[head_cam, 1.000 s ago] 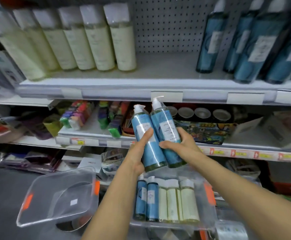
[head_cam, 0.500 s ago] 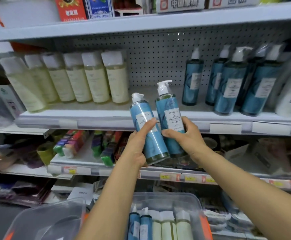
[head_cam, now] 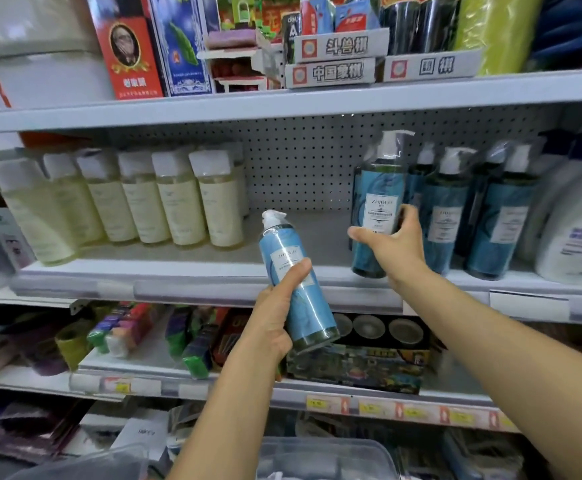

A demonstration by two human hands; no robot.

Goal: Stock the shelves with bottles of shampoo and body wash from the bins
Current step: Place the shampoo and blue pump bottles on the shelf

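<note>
A light-blue bottle [head_cam: 296, 282] is gripped, tilted, by the left hand [head_cam: 272, 327] before the shelf [head_cam: 213, 282] edge. A teal bottle [head_cam: 376, 206] is held upright by the right hand [head_cam: 393, 244] beside the shelved blue bottles [head_cam: 445, 216].

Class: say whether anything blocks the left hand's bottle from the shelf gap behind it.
Nothing visible does. The light blue bottle in the left hand faces open shelf between the cream bottles and the teal bottles.
</note>
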